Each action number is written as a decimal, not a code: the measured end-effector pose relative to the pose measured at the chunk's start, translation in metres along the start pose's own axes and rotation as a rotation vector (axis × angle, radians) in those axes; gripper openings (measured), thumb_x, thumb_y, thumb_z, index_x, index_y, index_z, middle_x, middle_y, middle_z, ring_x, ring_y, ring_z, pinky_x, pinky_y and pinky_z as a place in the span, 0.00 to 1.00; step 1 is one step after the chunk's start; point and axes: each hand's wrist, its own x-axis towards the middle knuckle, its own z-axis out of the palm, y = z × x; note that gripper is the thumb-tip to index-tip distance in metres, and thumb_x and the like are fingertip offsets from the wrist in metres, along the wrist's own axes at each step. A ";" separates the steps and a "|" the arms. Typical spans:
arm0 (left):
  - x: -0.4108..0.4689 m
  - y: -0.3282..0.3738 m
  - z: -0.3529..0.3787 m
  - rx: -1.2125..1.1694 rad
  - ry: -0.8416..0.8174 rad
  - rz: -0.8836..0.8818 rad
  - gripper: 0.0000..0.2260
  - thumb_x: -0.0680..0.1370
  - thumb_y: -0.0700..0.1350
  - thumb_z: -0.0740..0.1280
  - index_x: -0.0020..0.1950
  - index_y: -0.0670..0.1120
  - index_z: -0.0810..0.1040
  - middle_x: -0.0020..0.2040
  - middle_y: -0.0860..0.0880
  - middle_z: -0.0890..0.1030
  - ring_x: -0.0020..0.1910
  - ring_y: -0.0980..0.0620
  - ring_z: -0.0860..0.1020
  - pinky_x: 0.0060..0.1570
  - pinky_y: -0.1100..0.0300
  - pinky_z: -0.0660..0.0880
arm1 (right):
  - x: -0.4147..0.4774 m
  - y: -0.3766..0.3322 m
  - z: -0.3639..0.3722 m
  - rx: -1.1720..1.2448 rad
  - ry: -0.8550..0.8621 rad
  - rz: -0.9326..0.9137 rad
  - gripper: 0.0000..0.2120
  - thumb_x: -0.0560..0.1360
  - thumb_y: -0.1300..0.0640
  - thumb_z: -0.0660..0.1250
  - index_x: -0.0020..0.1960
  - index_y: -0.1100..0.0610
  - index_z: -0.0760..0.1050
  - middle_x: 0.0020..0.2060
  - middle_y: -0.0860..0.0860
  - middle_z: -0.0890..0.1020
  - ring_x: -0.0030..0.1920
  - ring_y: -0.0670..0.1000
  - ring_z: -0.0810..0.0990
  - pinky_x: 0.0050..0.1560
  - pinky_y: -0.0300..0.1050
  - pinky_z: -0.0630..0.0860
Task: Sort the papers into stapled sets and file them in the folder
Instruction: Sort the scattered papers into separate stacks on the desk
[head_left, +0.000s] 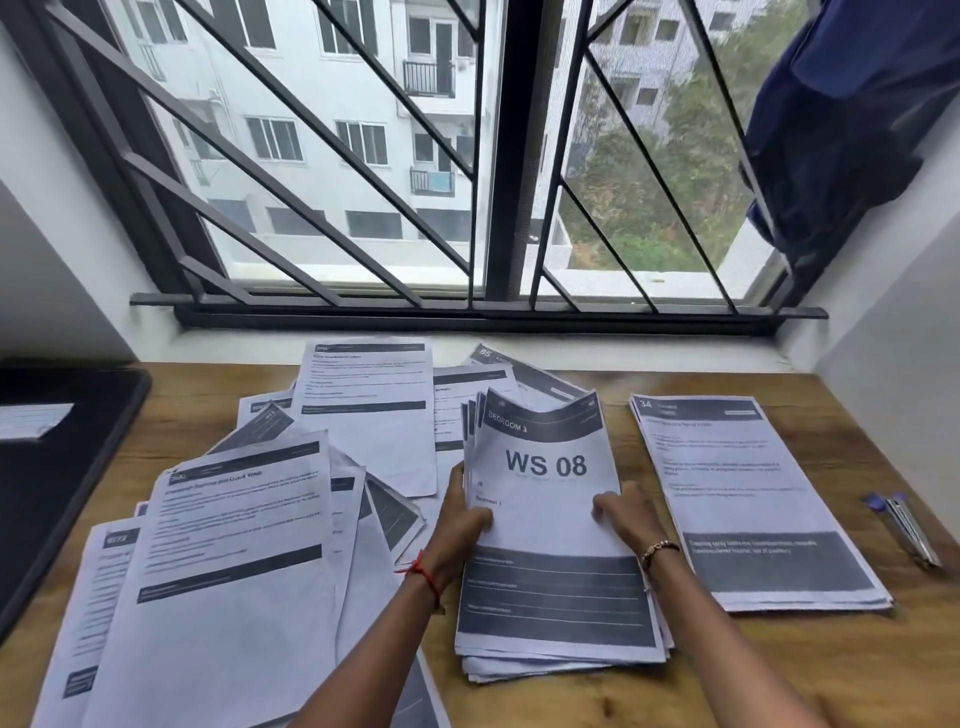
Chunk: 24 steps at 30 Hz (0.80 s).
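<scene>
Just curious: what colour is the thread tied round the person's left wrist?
Red; the thin wrist thread shows best in the head view.

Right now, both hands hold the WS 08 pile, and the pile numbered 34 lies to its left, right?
No. The head view shows the pile numbered 34 lying to the right of the WS 08 pile, not its left. The left hand and right hand do hold the WS 08 pile.
</scene>
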 end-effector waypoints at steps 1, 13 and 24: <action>0.000 0.002 -0.001 -0.005 0.008 0.001 0.32 0.59 0.31 0.59 0.63 0.48 0.64 0.54 0.44 0.74 0.49 0.51 0.74 0.35 0.68 0.74 | 0.001 0.000 0.001 0.002 -0.002 -0.013 0.05 0.70 0.67 0.64 0.36 0.62 0.75 0.38 0.56 0.79 0.41 0.56 0.75 0.36 0.41 0.69; -0.002 0.029 -0.007 -0.076 -0.037 0.091 0.30 0.69 0.31 0.63 0.68 0.50 0.63 0.61 0.43 0.73 0.52 0.49 0.75 0.39 0.64 0.78 | 0.002 -0.013 -0.010 0.414 0.066 -0.220 0.30 0.69 0.65 0.72 0.68 0.61 0.66 0.55 0.55 0.79 0.52 0.54 0.80 0.47 0.42 0.80; -0.005 0.085 0.013 -0.031 0.094 0.518 0.16 0.78 0.36 0.63 0.63 0.48 0.64 0.56 0.52 0.73 0.51 0.57 0.78 0.42 0.64 0.79 | -0.022 -0.072 -0.020 0.519 0.470 -0.555 0.10 0.69 0.62 0.73 0.48 0.59 0.77 0.41 0.52 0.80 0.41 0.51 0.80 0.33 0.33 0.78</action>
